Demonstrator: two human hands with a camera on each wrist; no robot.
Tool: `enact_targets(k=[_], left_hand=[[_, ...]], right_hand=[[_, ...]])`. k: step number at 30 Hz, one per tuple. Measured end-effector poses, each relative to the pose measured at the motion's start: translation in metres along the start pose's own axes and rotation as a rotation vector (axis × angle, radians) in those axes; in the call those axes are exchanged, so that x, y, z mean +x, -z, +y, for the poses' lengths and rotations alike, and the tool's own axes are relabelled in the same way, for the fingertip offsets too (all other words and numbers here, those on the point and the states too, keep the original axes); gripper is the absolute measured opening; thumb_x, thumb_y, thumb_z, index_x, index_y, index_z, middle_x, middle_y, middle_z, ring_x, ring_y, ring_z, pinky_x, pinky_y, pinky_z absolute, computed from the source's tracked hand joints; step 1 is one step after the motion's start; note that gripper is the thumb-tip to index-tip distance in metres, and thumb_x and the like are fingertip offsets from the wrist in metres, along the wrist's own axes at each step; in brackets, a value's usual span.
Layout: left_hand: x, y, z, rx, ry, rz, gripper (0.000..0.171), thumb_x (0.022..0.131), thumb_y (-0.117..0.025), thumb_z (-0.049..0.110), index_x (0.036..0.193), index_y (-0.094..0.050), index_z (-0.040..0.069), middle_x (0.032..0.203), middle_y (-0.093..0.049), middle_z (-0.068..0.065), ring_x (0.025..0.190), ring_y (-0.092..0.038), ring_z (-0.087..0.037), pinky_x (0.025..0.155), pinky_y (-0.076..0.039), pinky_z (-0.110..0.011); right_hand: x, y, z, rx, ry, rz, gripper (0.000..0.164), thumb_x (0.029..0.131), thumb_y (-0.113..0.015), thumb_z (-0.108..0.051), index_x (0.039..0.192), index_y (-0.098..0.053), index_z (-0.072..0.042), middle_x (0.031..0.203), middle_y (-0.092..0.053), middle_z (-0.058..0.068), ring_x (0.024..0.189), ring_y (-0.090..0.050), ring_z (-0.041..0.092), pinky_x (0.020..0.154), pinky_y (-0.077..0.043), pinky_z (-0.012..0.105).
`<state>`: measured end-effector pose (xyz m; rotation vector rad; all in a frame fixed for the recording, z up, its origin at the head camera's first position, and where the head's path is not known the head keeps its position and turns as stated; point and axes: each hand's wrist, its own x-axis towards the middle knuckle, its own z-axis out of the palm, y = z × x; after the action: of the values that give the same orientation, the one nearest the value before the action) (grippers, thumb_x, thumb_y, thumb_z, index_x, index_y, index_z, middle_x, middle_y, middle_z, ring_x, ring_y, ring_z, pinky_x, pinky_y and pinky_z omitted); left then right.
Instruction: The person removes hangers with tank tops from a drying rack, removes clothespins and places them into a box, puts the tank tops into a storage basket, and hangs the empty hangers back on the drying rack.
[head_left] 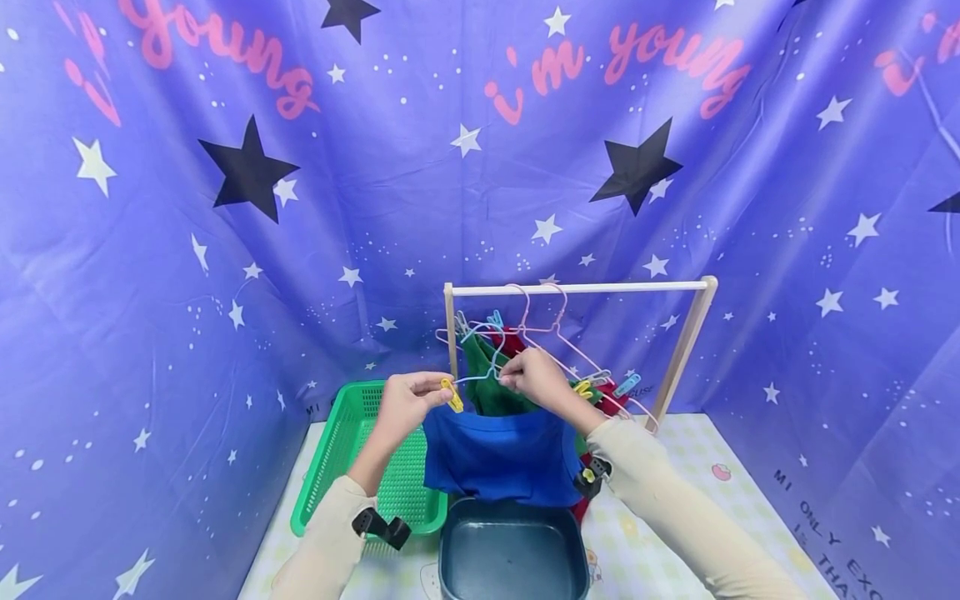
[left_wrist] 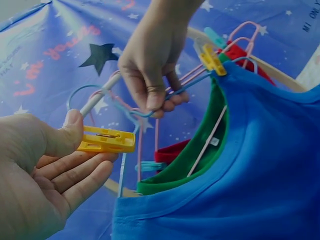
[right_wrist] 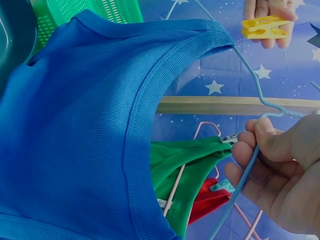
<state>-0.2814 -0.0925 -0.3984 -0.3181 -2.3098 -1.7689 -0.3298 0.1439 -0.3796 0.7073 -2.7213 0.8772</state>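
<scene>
My left hand (head_left: 405, 402) pinches a yellow clothespin (left_wrist: 107, 139) between thumb and fingers, beside one shoulder of a blue tank top (head_left: 502, 454). The top hangs on a blue wire hanger (right_wrist: 256, 80), whose arms pass into its shoulder straps. My right hand (head_left: 536, 375) grips that hanger just below its hook. Another yellow clothespin (left_wrist: 213, 60) clips the far strap to the hanger. The held clothespin is apart from the near strap in the right wrist view.
Behind, a rack with a white rod (head_left: 622, 287) carries pink hangers (head_left: 558, 321) with a green garment (head_left: 487, 383) and a red garment (right_wrist: 209, 200), held by clothespins. A green basket (head_left: 318, 467) stands left. A dark basin (head_left: 517, 562) sits in front.
</scene>
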Motion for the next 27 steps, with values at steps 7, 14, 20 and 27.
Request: enact_targets(k=[7, 14, 20, 27], left_hand=[[-0.011, -0.018, -0.009, 0.054, -0.004, -0.142, 0.019, 0.086, -0.078, 0.002, 0.105, -0.079, -0.001, 0.096, -0.079, -0.016, 0.087, -0.077, -0.026, 0.074, -0.062, -0.032], [-0.023, -0.038, -0.027, 0.113, -0.024, -0.354, 0.026, 0.088, -0.079, 0.008, 0.113, -0.076, -0.001, 0.099, -0.079, -0.014, 0.087, -0.077, -0.019, 0.077, -0.063, -0.032], [-0.034, -0.057, -0.045, 0.219, -0.058, -0.452, 0.029, 0.087, -0.081, 0.014, 0.111, -0.076, 0.0, 0.095, -0.079, -0.009, 0.085, -0.075, -0.015, 0.076, -0.061, -0.03], [-0.044, -0.074, -0.059, 0.294, -0.103, -0.512, 0.032, 0.09, -0.078, 0.016, 0.117, -0.074, 0.0, 0.105, -0.078, -0.014, 0.089, -0.073, -0.012, 0.08, -0.06, -0.027]], right_hand=[[-0.001, -0.001, -0.001, -0.004, 0.01, 0.007, 0.008, 0.089, -0.076, -0.006, 0.083, -0.08, -0.002, 0.07, -0.072, 0.003, 0.061, -0.057, 0.007, 0.063, -0.051, 0.025], [0.0, -0.001, -0.003, -0.001, -0.007, -0.004, 0.01, 0.091, -0.074, -0.007, 0.083, -0.08, -0.004, 0.073, -0.073, 0.004, 0.06, -0.058, 0.007, 0.062, -0.052, 0.024], [0.0, 0.002, -0.007, 0.012, -0.037, -0.018, 0.01, 0.092, -0.074, -0.008, 0.085, -0.08, -0.005, 0.076, -0.074, 0.005, 0.062, -0.059, 0.009, 0.063, -0.052, 0.025], [0.0, 0.002, -0.007, 0.017, -0.022, -0.029, 0.011, 0.093, -0.073, -0.008, 0.087, -0.081, -0.003, 0.078, -0.075, 0.005, 0.062, -0.059, 0.009, 0.062, -0.053, 0.025]])
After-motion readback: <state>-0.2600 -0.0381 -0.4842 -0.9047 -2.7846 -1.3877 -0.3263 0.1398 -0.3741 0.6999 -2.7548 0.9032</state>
